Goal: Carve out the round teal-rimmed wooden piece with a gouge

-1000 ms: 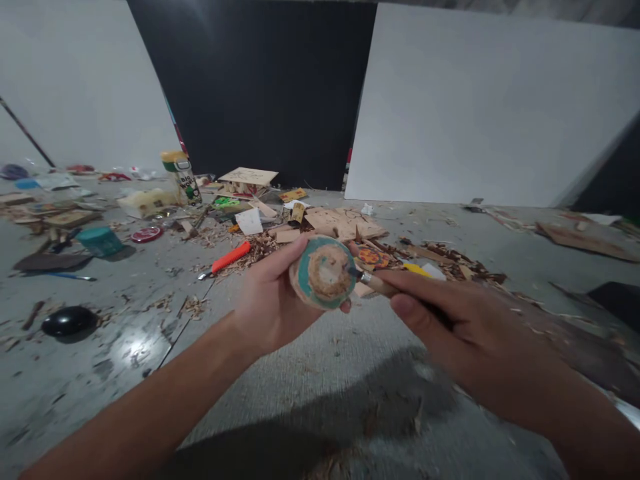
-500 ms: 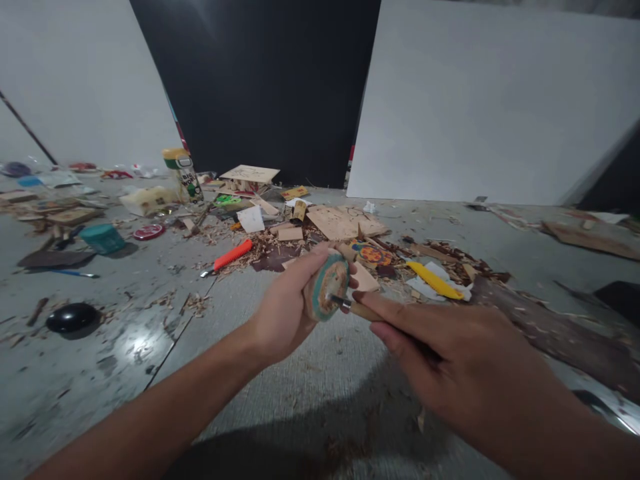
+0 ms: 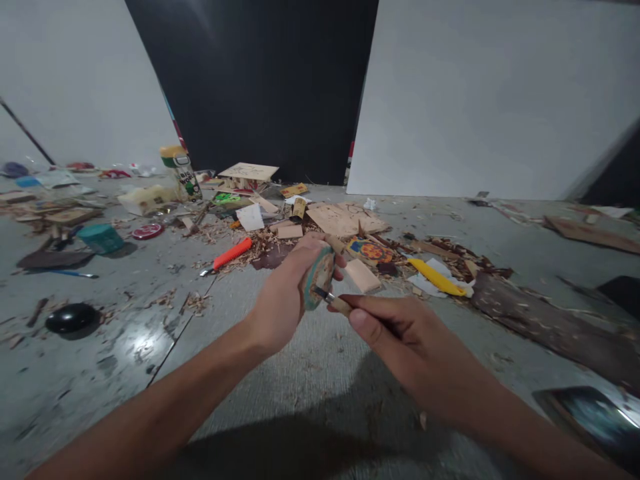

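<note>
In my left hand (image 3: 280, 297) is a small oval wooden piece (image 3: 320, 273) with a teal band round its edge and a rough, carved face turned to the right. My fingers wrap behind it and the thumb lies along its top. My right hand (image 3: 400, 333) grips a carving tool (image 3: 336, 303) by its wooden handle, with the thumb and forefinger close to the metal ferrule. The tool's dark metal tip meets the lower part of the carved face. Both hands are held above the grey floor (image 3: 310, 373).
Wood shavings and scraps spread beyond my hands. An orange cutter (image 3: 233, 255) lies left, a yellow cutter (image 3: 436, 277) right on white paper. A black rounded object (image 3: 73, 318), teal container (image 3: 101, 238), yellow-lidded bottle (image 3: 181, 173) and dark sheet (image 3: 550, 330) lie around.
The wooden piece has turned more edge-on and shifted slightly left. My right hand has moved left and down with the carving tool, uncovering a dark shiny object at the lower right.
</note>
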### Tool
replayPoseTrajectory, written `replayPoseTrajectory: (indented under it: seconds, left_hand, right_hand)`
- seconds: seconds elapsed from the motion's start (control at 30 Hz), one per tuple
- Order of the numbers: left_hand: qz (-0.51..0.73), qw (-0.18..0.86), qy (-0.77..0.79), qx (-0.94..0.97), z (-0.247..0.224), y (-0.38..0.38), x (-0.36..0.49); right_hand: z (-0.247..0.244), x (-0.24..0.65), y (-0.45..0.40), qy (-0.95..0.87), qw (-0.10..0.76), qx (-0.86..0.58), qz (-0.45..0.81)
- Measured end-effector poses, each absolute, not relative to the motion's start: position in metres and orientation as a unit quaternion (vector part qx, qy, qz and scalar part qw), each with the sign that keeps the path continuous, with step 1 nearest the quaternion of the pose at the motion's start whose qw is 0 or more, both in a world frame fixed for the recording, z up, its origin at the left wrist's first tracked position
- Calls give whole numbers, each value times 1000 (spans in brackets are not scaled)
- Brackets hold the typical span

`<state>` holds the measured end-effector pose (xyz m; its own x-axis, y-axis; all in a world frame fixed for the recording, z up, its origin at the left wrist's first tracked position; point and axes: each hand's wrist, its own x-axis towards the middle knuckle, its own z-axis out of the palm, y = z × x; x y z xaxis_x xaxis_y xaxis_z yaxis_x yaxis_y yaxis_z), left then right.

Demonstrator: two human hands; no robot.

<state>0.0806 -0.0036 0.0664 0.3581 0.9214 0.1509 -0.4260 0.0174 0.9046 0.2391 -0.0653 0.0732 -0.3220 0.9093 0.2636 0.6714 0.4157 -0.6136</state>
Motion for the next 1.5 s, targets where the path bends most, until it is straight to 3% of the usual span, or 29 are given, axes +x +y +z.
replayPoseTrajectory:
  seconds: [0.1,0.27,0.67,0.93,1.17,1.5]
  left_hand:
    - [492,659,278,496,63,-1,82]
    - [471,689,302,461,60,1,85]
    - [476,694,300,450,63,0,86]
    - [461,687,325,458,69,0,82]
    - [464,689,315,460,70,1,80]
    - [456,690,296,477,72,1,79]
  right_hand:
    - [71,242,-66,-794,310,-512,111]
    - [70,250,-68,-818,265,-511,1]
    - [74,256,-74,-848,261,-461,8]
    - [69,253,-74,-865,260,-422,-84]
    - [70,254,-72,-855,289,-431,11]
    - [74,252,-76,-851,300,-430,-7]
